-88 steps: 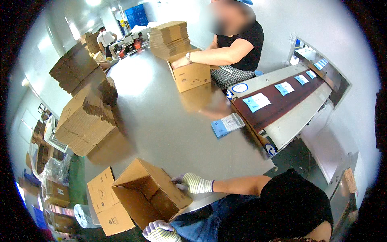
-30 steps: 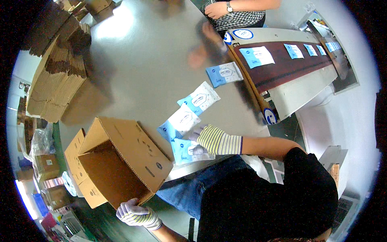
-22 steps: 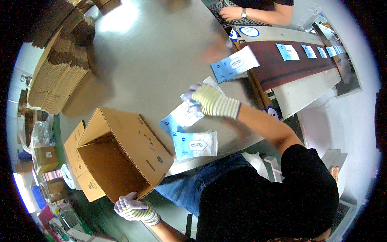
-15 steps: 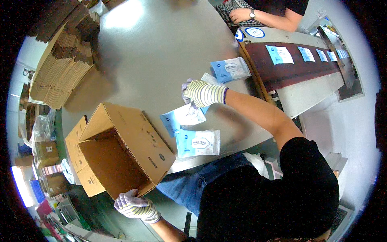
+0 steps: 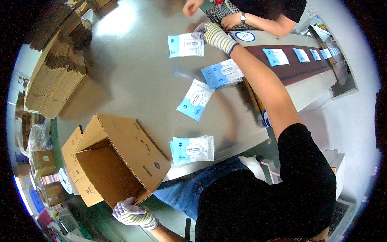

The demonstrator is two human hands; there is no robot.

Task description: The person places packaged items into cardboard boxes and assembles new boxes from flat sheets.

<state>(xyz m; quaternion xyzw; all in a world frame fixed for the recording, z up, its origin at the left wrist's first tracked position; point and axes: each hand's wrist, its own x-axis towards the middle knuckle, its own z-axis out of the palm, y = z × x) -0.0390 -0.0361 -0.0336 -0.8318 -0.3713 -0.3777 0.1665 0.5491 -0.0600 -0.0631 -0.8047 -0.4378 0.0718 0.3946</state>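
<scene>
My left hand (image 5: 135,213), in a striped glove, grips the near lower edge of an open cardboard box (image 5: 139,151). The box lies tilted at the table's near left edge, its inside bare. Far out over the table, my gloved right hand (image 5: 211,35) has its fingers closed at the right end of a blue-and-white wipes packet (image 5: 179,46); the fingertips are partly hidden. Nearer lies a small overlapping pile of packets (image 5: 221,74), with a slanted packet (image 5: 196,99) beside it. By the front edge, more packets (image 5: 193,150) are stacked just right of the box.
Flattened cardboard (image 5: 56,84) is piled at the left of the metal table (image 5: 137,72). On the right, a dark red conveyor belt (image 5: 296,72) carries several packets in a row. A co-worker's hands (image 5: 193,7) are at the far side.
My right hand has moved away from me to a far packet. Packets near the front edge now overlap in a stack, and one lies slanted mid-table. My left hand stays on the box.
</scene>
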